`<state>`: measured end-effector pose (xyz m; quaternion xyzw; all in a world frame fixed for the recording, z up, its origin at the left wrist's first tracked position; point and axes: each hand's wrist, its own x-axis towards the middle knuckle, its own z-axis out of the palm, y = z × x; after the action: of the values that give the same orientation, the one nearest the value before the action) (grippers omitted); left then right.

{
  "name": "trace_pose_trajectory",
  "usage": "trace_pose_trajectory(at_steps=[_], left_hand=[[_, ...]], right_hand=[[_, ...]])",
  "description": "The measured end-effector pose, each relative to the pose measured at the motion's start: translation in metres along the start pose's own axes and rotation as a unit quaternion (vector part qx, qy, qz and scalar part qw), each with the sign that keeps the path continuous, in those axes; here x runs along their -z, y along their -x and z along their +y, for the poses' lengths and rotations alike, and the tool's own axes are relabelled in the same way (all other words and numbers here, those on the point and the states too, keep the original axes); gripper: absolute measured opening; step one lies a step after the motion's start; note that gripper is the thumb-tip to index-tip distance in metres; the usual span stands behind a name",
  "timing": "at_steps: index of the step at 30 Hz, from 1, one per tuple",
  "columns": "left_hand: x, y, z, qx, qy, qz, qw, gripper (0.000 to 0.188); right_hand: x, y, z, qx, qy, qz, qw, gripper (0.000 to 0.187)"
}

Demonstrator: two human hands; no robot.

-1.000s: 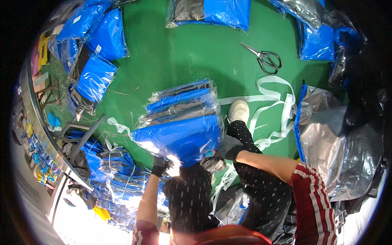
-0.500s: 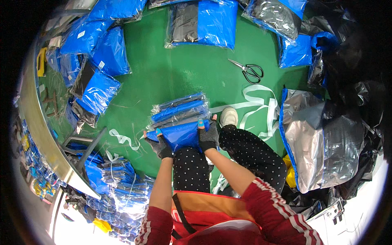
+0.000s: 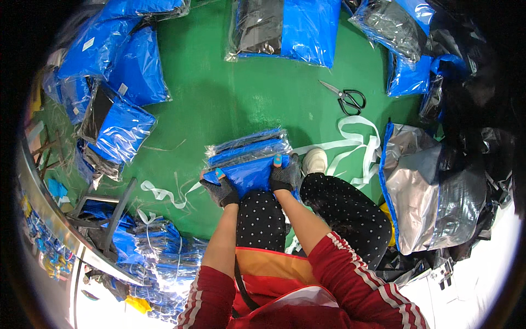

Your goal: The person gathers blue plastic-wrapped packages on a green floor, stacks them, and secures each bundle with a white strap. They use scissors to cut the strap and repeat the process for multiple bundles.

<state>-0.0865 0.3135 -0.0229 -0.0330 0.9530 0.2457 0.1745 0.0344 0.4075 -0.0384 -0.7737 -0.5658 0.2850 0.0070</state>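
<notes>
Between my hands is a blue folded package (image 3: 244,176) in clear plastic, its near edge against my knee. My left hand (image 3: 222,189), in a dark fingerless glove, grips its left end with the thumb on top. At the right end my right hand (image 3: 285,174), gloved alike, clamps it with the thumb on top and the other fingers mostly hidden. Right beyond it lies a stack of blue and silver-grey plastic-wrapped packages (image 3: 249,145). White strapping tape (image 3: 167,194) runs out from both sides of the stack.
Black-handled scissors (image 3: 348,100) lie on the green floor beyond more white tape (image 3: 359,142). Blue-and-black packages (image 3: 123,131) are heaped at left, another (image 3: 309,30) at the far middle. A silver sheet bag (image 3: 411,181) stands at right. Bundled packages (image 3: 159,241) sit near a metal frame (image 3: 118,214).
The view has shifted slightly, so surroundings sit a little differently. Both hands still grip the blue package, which now lies closer against the stack.
</notes>
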Motion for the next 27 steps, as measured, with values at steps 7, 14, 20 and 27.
trace_pose_trajectory(at_steps=[7,14,20,27], left_hand=[[-0.02,-0.021,-0.014,-0.028,-0.009,-0.025,0.999,0.059],[-0.038,-0.032,-0.044,0.015,-0.056,-0.036,0.998,0.071],[-0.017,-0.032,-0.006,-0.181,-0.255,0.092,0.945,0.055],[-0.056,-0.037,0.054,-0.378,-0.313,-0.352,0.797,0.035]], right_hand=[[-0.017,-0.016,-0.006,-0.023,0.042,-0.01,0.999,0.061],[-0.006,-0.036,-0.022,-0.099,0.078,-0.109,0.986,0.053],[0.052,0.009,0.014,0.02,-0.027,-0.032,0.999,0.063],[0.037,0.059,0.091,-0.113,0.065,-0.089,0.988,0.051]])
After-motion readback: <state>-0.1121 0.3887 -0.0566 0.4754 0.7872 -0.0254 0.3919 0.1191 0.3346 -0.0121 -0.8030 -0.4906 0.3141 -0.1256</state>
